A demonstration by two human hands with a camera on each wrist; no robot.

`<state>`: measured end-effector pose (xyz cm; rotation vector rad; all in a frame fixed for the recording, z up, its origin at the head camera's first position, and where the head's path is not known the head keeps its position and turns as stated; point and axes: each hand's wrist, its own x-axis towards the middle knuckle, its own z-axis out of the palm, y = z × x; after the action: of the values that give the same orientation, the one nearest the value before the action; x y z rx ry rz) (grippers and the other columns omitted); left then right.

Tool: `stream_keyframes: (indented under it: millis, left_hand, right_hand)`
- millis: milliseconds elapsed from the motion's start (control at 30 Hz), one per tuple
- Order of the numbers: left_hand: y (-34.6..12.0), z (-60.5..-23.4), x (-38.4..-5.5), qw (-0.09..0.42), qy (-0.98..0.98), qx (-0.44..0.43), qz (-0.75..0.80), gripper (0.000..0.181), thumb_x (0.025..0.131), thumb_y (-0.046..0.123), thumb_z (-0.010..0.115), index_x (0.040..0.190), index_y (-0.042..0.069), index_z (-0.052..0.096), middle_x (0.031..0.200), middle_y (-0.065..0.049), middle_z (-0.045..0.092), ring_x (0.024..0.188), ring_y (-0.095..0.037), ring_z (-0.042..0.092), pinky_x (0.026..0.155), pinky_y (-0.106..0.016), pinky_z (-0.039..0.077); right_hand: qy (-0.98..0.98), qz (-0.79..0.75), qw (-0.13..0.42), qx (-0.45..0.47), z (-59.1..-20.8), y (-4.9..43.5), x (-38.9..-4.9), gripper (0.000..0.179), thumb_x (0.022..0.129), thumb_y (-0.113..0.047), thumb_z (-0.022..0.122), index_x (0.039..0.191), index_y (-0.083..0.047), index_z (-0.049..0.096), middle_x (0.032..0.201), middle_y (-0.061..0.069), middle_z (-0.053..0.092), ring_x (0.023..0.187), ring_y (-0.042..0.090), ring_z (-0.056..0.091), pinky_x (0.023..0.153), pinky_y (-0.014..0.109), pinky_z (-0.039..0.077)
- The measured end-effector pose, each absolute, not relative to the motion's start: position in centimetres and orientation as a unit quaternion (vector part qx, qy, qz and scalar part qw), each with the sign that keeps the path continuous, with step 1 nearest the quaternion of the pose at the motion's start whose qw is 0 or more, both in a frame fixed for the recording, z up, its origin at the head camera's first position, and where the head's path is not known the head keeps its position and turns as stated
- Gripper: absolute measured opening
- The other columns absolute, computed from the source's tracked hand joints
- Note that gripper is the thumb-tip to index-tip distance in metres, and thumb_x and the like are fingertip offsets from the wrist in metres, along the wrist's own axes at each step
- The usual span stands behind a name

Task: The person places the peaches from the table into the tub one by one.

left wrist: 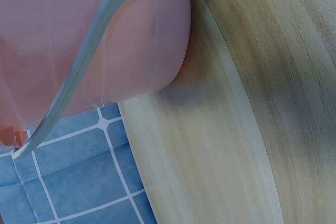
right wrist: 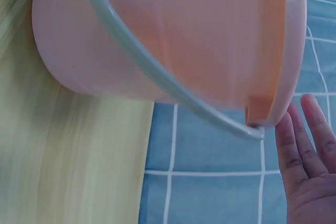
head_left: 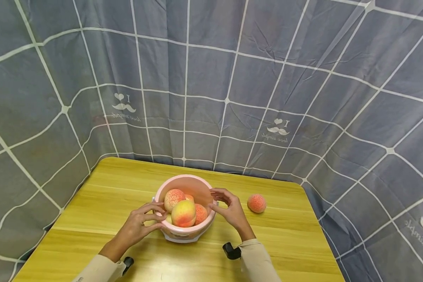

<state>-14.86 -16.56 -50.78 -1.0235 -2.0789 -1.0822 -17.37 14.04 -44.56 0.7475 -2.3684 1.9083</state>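
Note:
A pink bucket [head_left: 198,188] stands upright on the table, holding several peaches [head_left: 183,214]. At its left rim is my left hand [head_left: 137,226], fingertips touching the edge; the left wrist view shows only the bucket's side [left wrist: 152,35], not the hand. On the opposite side, my right hand [head_left: 231,211] touches the rim with fingers and thumb spread. Its fingers look straight against the rim in the right wrist view. A pale grey handle [right wrist: 142,56] hangs down across the bucket's near side. One more peach [head_left: 257,203] lies on the table, right of my right hand.
The yellow wood-grain table [head_left: 120,184] ends close behind the bucket. A grey-blue curtain [head_left: 208,78] with white grid lines surrounds its back and sides. Black wrist mounts [head_left: 231,251] sit by both sleeves.

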Motion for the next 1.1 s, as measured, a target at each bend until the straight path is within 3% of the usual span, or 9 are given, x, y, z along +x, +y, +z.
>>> stream_keyframes:
  millis: [367, 767, 1100]
  left_hand:
    - [-16.5, -50.8, -14.9, 0.294, -0.772, -0.387, -0.409, 0.025, 0.08, 0.028, 0.071, 0.085, 0.005, 0.077, 0.099, -0.008, 0.066, 0.106, -0.023, 0.061, 0.113, -0.019, 0.035]
    - [-16.4, -50.7, -14.8, 0.288, -0.777, -0.381, -0.409, 0.019, 0.078, 0.025, 0.074, 0.088, 0.009, 0.078, 0.098, -0.007, 0.066, 0.106, -0.024, 0.061, 0.113, -0.02, 0.035]
    - [-16.5, -50.7, -14.8, 0.286, -0.78, -0.381, -0.407, 0.019, 0.078, 0.025, 0.074, 0.087, 0.009, 0.078, 0.098, -0.006, 0.066, 0.106, -0.024, 0.061, 0.113, -0.02, 0.035]
  right_hand:
    - [-0.753, 0.626, 0.022, 0.2, -45.2, 15.6, -17.4, 0.042, 0.087, 0.005, 0.067, 0.125, 0.014, 0.053, 0.126, 0.033, 0.053, 0.117, 0.052, 0.05, 0.106, 0.061, 0.041]
    - [-0.755, 0.629, 0.074, 0.167, -47.1, 17.7, -17.7, 0.042, 0.086, 0.008, 0.067, 0.125, 0.016, 0.053, 0.124, 0.032, 0.055, 0.114, 0.054, 0.05, 0.102, 0.063, 0.043]
    - [-0.765, 0.625, 0.106, 0.11, -48.5, 19.7, -18.1, 0.044, 0.083, 0.005, 0.071, 0.124, 0.008, 0.056, 0.124, 0.029, 0.056, 0.115, 0.048, 0.052, 0.101, 0.063, 0.043]
